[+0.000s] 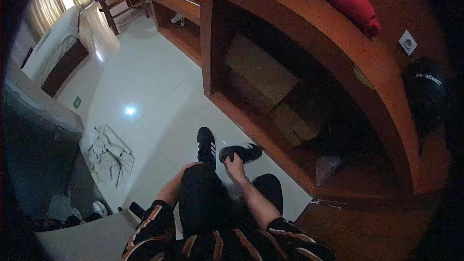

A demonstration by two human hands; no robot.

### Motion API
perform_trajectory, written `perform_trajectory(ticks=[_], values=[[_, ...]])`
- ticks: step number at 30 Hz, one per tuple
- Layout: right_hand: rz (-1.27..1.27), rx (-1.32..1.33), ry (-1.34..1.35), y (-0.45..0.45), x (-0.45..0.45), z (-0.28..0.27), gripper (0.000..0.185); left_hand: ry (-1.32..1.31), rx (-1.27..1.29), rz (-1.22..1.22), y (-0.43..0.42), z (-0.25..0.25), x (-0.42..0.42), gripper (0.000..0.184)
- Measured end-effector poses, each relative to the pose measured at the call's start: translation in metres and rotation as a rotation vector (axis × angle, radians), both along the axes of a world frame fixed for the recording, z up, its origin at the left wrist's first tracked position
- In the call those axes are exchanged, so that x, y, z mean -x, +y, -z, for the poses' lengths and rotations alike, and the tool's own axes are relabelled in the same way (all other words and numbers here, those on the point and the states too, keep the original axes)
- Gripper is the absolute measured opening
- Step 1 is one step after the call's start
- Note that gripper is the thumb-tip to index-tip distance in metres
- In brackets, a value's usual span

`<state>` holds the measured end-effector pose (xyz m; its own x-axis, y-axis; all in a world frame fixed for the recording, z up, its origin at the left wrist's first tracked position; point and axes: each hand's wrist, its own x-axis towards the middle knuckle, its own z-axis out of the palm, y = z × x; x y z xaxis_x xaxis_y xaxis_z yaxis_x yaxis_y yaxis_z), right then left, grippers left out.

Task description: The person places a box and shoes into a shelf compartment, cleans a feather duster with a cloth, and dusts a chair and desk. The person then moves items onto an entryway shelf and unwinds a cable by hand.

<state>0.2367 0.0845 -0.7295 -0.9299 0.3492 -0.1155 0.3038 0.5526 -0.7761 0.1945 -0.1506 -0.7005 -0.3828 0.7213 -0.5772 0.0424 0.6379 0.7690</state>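
Note:
My right hand point(235, 166) is closed on the heel end of a black sneaker point(247, 152) with white stripes. The shoe's toe points right, toward the wooden cabinet. Whether a foot is inside it, I cannot tell. A matching black sneaker point(206, 141) points forward on the white tiles, just left of the held one, below my left leg. My left hand point(190, 166) lies against my left knee point(200, 181), its fingers mostly hidden behind the black trousers.
A curved wooden cabinet point(309, 29) with cardboard boxes point(261, 70) inside stands close on the right. A crumpled pale cloth point(108, 154) and a small green packet point(77, 102) lie on the floor to the left. More shoes point(100, 208) sit at lower left.

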Motion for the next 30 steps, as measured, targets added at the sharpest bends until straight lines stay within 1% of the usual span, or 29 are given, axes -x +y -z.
perform_trajectory(ticks=[1, 2, 3, 4, 5, 6, 7, 8, 9, 11, 12, 13, 14, 15, 17, 18, 19, 20, 21, 23, 24, 25, 26, 27, 28, 29, 30], values=[[0.004, 0.035, 0.042, -0.001, 0.001, -0.020, 0.039, -0.070, -0.066, -0.053, 0.002, -0.006, -0.011, 0.020], [-0.002, 0.034, 0.036, -0.005, 0.002, -0.054, 0.039, -0.113, -0.113, -0.104, 0.004, -0.009, -0.018, 0.020], [-0.097, 0.162, 0.010, -0.012, 0.005, -0.093, 0.039, -0.135, -0.139, -0.151, 0.007, -0.012, -0.023, 0.020], [-0.193, 0.291, -0.014, -0.019, 0.007, -0.112, 0.038, -0.138, -0.144, -0.193, 0.008, -0.014, -0.024, 0.020], [-0.200, 0.297, -0.017, -0.026, 0.010, -0.106, 0.038, -0.128, -0.138, -0.229, 0.006, -0.014, -0.023, 0.021], [-0.336, 0.157, 0.071, -0.035, 0.015, -0.097, 0.037, -0.104, -0.106, -0.294, 0.002, -0.016, -0.019, 0.021], [-0.473, 0.016, 0.160, -0.045, 0.018, -0.099, 0.036, -0.066, -0.063, -0.370, -0.006, -0.012, -0.016, 0.021], [-0.601, -0.017, 0.131, -0.051, 0.021, -0.100, 0.031, -0.020, -0.019, -0.477, -0.017, -0.001, -0.013, 0.021], [-0.615, -0.009, 0.129, -0.061, 0.027, -0.088, 0.031, 0.023, 0.011, -0.573, -0.032, 0.013, -0.012, 0.022], [-0.870, -0.096, 0.161, -0.086, 0.039, -0.054, 0.027, 0.225, -0.121, -0.920, -0.073, 0.083, -0.011, 0.025], [-0.899, -0.072, 0.205, -0.096, 0.036, -0.050, 0.023, 0.227, -0.109, -0.934, -0.080, 0.081, -0.015, 0.025], [-0.908, -0.059, 0.206, -0.107, 0.032, -0.034, 0.023, 0.332, -0.080, -1.037, -0.086, 0.074, -0.018, 0.026], [-0.983, -0.109, 0.110, -0.116, 0.029, -0.019, 0.022, 0.440, -0.052, -1.138, -0.089, 0.068, -0.020, 0.027], [-1.056, -0.163, 0.013, -0.122, 0.026, -0.004, 0.021, 0.441, -0.045, -1.147, -0.088, 0.062, -0.022, 0.027], [-1.056, -0.135, 0.015, -0.126, 0.010, 0.015, 0.020, 0.626, -0.106, -0.902, -0.078, 0.055, -0.027, 0.026], [-1.043, -0.190, -0.051, -0.126, 0.000, 0.028, 0.021, 0.624, -0.103, -0.906, -0.076, 0.068, -0.029, 0.026], [-1.028, -0.241, -0.119, -0.125, -0.005, 0.038, 0.021, 0.564, -0.150, -0.813, -0.072, 0.092, -0.031, 0.029], [-1.029, -0.240, -0.124, -0.125, -0.009, 0.046, 0.021, 0.502, -0.201, -0.718, -0.072, 0.107, -0.034, 0.032], [-1.024, -0.197, -0.080, -0.123, -0.012, 0.044, 0.018, 0.495, -0.201, -0.716, -0.069, 0.105, -0.035, 0.032], [-1.013, -0.154, -0.045, -0.116, -0.013, 0.041, 0.018, 0.570, 0.020, -0.656, -0.059, 0.101, -0.031, 0.043], [-0.874, -0.067, 0.017, -0.114, -0.005, 0.019, 0.020, 0.565, 0.021, -0.652, -0.055, 0.100, -0.029, 0.043], [-0.731, 0.017, 0.079, -0.113, 0.007, 0.003, 0.024, 0.443, 0.045, -0.846, -0.052, 0.098, -0.025, 0.050], [-0.726, 0.015, 0.078, -0.107, 0.023, 0.011, 0.024, 0.316, 0.067, -1.039, -0.050, 0.099, -0.020, 0.057], [-0.557, -0.029, -0.094, -0.099, 0.036, 0.035, 0.029, 0.308, 0.068, -1.034, -0.051, 0.106, -0.018, 0.057], [-0.378, -0.075, -0.276, -0.092, 0.039, 0.047, 0.034, 0.338, 0.030, -0.985, -0.050, 0.120, -0.019, 0.063], [-0.374, -0.077, -0.281, -0.090, 0.042, 0.054, 0.034, 0.382, -0.009, -0.943, -0.051, 0.130, -0.016, 0.069], [-0.390, 0.001, -0.361, -0.090, 0.046, 0.053, 0.039, 0.380, -0.010, -0.942, -0.050, 0.125, -0.013, 0.069]])
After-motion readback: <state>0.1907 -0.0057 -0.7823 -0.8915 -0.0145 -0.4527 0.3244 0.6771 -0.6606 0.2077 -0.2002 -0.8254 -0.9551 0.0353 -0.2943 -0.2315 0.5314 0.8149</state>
